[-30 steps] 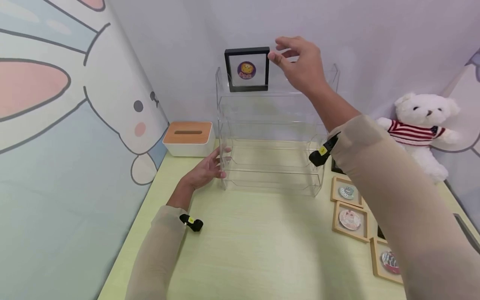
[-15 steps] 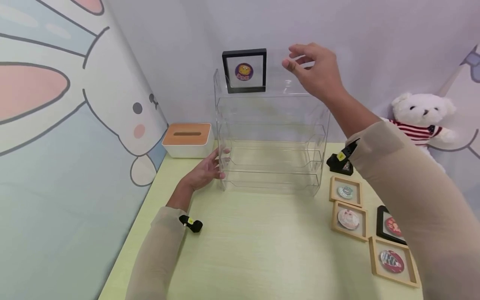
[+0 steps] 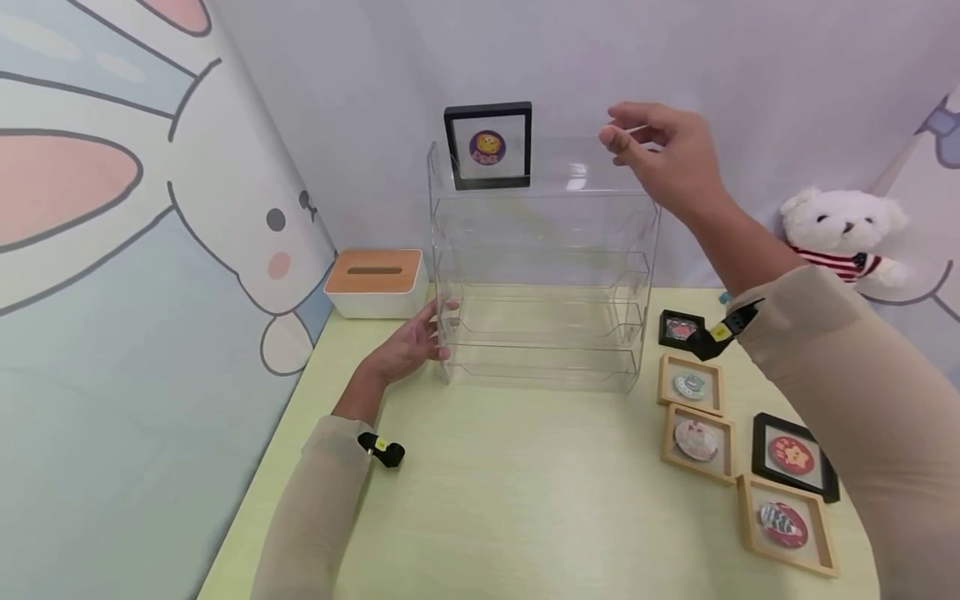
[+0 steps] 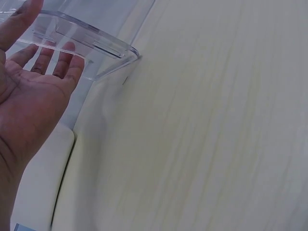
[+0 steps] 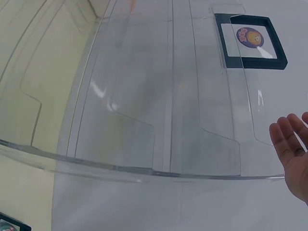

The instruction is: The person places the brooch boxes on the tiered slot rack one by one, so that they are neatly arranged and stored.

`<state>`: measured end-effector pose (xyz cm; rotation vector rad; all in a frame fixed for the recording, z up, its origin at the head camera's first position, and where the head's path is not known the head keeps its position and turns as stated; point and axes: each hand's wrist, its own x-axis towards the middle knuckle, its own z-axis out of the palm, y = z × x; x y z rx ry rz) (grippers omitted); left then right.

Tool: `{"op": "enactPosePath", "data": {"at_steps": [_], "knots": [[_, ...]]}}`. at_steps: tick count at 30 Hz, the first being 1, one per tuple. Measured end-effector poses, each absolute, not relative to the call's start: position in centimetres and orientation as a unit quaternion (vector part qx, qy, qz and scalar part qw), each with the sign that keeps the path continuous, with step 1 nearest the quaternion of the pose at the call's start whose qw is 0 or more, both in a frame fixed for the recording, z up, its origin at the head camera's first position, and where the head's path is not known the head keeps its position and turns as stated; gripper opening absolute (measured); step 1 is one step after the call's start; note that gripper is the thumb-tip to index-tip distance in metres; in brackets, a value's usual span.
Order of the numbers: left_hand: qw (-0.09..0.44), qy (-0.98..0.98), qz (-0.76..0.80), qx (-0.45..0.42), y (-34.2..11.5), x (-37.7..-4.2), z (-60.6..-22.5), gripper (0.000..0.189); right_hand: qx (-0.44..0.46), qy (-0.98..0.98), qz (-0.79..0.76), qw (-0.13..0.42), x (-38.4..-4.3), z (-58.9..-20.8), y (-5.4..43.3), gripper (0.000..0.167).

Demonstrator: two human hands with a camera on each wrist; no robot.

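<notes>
A clear acrylic tiered rack (image 3: 540, 348) stands on the table against the wall. My left hand (image 3: 405, 348) is at its lower left side. In the left wrist view, the left fingers (image 4: 63, 62) reach to the clear panel with the palm uncovered. A black square frame (image 3: 452, 150) with a purple and yellow round badge leans upright on the left of the top tier. My right hand (image 3: 671, 158) hovers at the top right of the rack, fingers loosely bent, holding nothing. The right wrist view shows this hand (image 5: 294, 154) apart from the frame.
To the right lie several badge frames, including a wooden frame (image 3: 667, 442) and a black frame (image 3: 759, 454). A smaller black frame (image 3: 663, 333) lies beside the rack. A white tissue box (image 3: 375, 304) with a wooden lid stands left; a white teddy bear (image 3: 836, 218) sits right.
My right hand has drawn away from the black frame, moving right and slightly down, leaving the frame standing on the top tier. My left hand has stayed at the rack's side.
</notes>
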<state>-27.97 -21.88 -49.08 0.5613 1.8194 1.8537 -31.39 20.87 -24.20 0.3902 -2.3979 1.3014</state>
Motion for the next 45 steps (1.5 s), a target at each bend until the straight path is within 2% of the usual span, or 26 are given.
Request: {"op": "enactPosePath", "data": {"at_steps": [10,17,36,45], "knots": [[0.241,0.662,0.678,0.210,-22.2,-27.8,-49.1,0.092,0.188,-0.843,0.463,0.199,-29.6,-25.2,23.2,0.042],[0.240,0.660,0.680,0.209,-22.4,-27.9,-49.3,0.094,0.180,-0.856,0.448,0.186,-28.1,-26.9,26.2,0.036],[0.250,0.649,0.687,0.210,-22.5,-28.2,-49.8,0.093,0.104,-0.916,0.372,0.104,-22.9,-32.7,33.9,0.042],[0.242,0.655,0.686,0.206,-23.0,-27.8,-49.4,0.096,0.108,-0.931,0.340,0.081,-20.8,-34.9,36.0,0.039]]}}
